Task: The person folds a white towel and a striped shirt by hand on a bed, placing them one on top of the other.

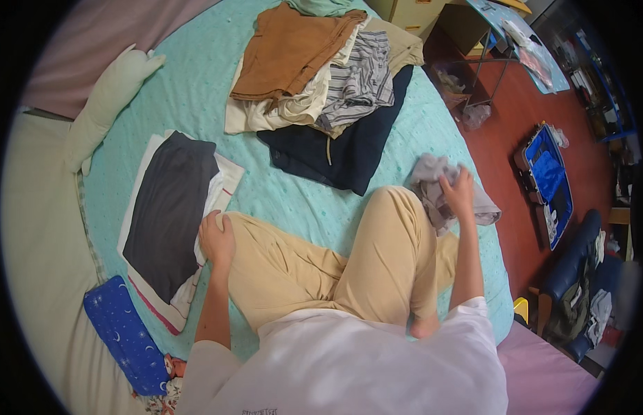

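My right hand (pixel 460 194) has its fingers closed on a crumpled light grey garment (pixel 432 183), which lies on the bed beside my right knee. My left hand (pixel 217 238) rests on my left knee with its fingers laid out, holding nothing. Just beyond that hand is a folded stack with dark grey clothing (pixel 170 204) on top of white cloth (pixel 224 181) edged in dark pink. Ahead of me lies a larger pile: a brown garment (pixel 287 52), cream cloth, grey striped shorts (pixel 363 79) and navy clothing (pixel 321 162) underneath.
I sit cross-legged on a bed with a mint-green sheet (pixel 294 204). A white plush toy (pixel 117 97) and a blue moon-patterned pillow (pixel 126 335) lie at the left. On the red floor at the right sits an open suitcase (pixel 546 176), near a dark blue chair (pixel 571 256) holding clothes.
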The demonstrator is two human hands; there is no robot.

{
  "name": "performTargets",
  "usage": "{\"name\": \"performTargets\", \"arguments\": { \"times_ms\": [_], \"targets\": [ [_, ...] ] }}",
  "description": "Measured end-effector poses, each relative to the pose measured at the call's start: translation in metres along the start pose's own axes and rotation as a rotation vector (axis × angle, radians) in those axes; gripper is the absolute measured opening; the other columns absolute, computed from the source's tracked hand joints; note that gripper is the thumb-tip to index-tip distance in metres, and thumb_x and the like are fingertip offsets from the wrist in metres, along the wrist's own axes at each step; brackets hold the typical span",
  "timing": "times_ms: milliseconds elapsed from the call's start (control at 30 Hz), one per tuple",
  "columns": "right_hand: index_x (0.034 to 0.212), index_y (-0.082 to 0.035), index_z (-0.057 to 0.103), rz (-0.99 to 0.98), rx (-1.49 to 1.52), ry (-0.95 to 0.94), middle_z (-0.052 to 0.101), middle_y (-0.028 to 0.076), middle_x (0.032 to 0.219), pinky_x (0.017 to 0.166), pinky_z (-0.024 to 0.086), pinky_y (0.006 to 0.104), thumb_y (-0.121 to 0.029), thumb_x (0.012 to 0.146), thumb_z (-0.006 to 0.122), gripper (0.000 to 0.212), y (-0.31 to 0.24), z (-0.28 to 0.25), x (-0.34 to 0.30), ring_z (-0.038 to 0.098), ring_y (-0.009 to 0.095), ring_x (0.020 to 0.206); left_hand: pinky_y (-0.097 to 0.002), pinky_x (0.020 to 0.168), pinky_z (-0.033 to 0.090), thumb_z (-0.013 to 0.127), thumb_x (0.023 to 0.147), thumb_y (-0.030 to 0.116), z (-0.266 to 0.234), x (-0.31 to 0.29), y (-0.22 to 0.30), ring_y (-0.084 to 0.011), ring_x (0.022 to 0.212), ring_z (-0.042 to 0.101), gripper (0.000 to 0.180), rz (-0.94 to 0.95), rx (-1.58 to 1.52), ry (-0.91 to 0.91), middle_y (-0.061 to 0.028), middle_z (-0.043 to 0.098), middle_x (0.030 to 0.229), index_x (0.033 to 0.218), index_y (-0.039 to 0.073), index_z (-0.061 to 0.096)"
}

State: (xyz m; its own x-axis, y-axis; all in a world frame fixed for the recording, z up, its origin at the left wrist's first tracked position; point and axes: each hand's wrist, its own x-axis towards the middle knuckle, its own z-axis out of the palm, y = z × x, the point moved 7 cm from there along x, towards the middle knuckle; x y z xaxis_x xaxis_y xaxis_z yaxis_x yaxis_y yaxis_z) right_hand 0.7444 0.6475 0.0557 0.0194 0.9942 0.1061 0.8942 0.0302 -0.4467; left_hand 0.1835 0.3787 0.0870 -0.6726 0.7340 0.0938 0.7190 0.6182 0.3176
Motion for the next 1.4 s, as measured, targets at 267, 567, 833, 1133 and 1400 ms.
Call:
{"name": "performTargets", "arguments": {
  "times_ms": [267, 567, 833, 1133, 1400],
  "targets": [
    [0.141, -0.009, 0.037, -0.538, 0.441, 0.013, 0.054, 0.026, 0.12, 0.093, 0.047, 0.0437, -0.023, 0.079, 0.073, 0.074, -0.207, 0.094, 0.105, 0.056, 0.041, 0.106, -0.0427, 0.094, 0.042, 0.054, 0.089, 0.026, 0.006, 0.006, 0.005, -0.0321, 0.108, 0.054, 0.028, -0.04, 0.053, -0.006, -0.0123, 0.064, 0.109, 0.106, 0.006, 0.065],
    [0.085, -0.004, 0.06, -0.008, 0.86, -0.367, 0.059, 0.009, 0.069, 0.055, 0.043, 0.0324, -0.016, 0.08, 0.069, 0.016, -0.225, 0.124, 0.174, 0.053, 0.02, 0.056, -0.043, 0.092, 0.043, 0.053, 0.088, 0.027, 0.006, 0.013, 0.002, -0.0314, 0.104, 0.056, 0.028, -0.09, 0.118, -0.035, -0.0107, 0.065, 0.106, 0.103, 0.007, 0.066],
    [0.081, -0.008, 0.051, -0.059, 2.067, -0.66, 0.053, 0.003, 0.069, 0.045, 0.026, 0.0231, -0.019, 0.088, 0.06, 0.015, -0.293, -0.109, 0.064, 0.03, 0.007, 0.042, -0.0429, 0.092, 0.043, 0.053, 0.088, 0.027, -0.001, 0.006, -0.002, -0.0325, 0.104, 0.056, 0.029, -0.069, 0.096, -0.01, -0.0131, 0.064, 0.105, 0.103, 0.005, 0.065],
    [0.104, -0.008, 0.058, 0.163, 1.387, -0.707, 0.057, -0.005, 0.091, 0.064, 0.043, 0.022, -0.013, 0.085, 0.07, 0.023, -0.225, -0.105, -0.154, 0.052, 0.004, 0.08, -0.0391, 0.094, 0.044, 0.061, 0.082, -0.001, 0.03, -0.072, 0.105, -0.0293, 0.109, 0.057, 0.045, 0.393, -0.492, -0.256, -0.0138, 0.057, 0.12, 0.125, 0.007, 0.053],
    [0.111, -0.004, 0.055, 0.131, 1.146, -0.755, 0.05, -0.003, 0.089, 0.069, 0.038, 0.0196, 0.002, 0.085, 0.064, 0.028, -0.192, -0.076, -0.263, 0.048, 0.004, 0.081, -0.0322, 0.1, 0.041, 0.052, 0.084, -0.011, 0.056, -0.188, 0.201, -0.0163, 0.112, 0.052, 0.055, 0.227, -1.34, -0.897, -0.0064, 0.054, 0.125, 0.135, 0.009, 0.045]
  ]
}}
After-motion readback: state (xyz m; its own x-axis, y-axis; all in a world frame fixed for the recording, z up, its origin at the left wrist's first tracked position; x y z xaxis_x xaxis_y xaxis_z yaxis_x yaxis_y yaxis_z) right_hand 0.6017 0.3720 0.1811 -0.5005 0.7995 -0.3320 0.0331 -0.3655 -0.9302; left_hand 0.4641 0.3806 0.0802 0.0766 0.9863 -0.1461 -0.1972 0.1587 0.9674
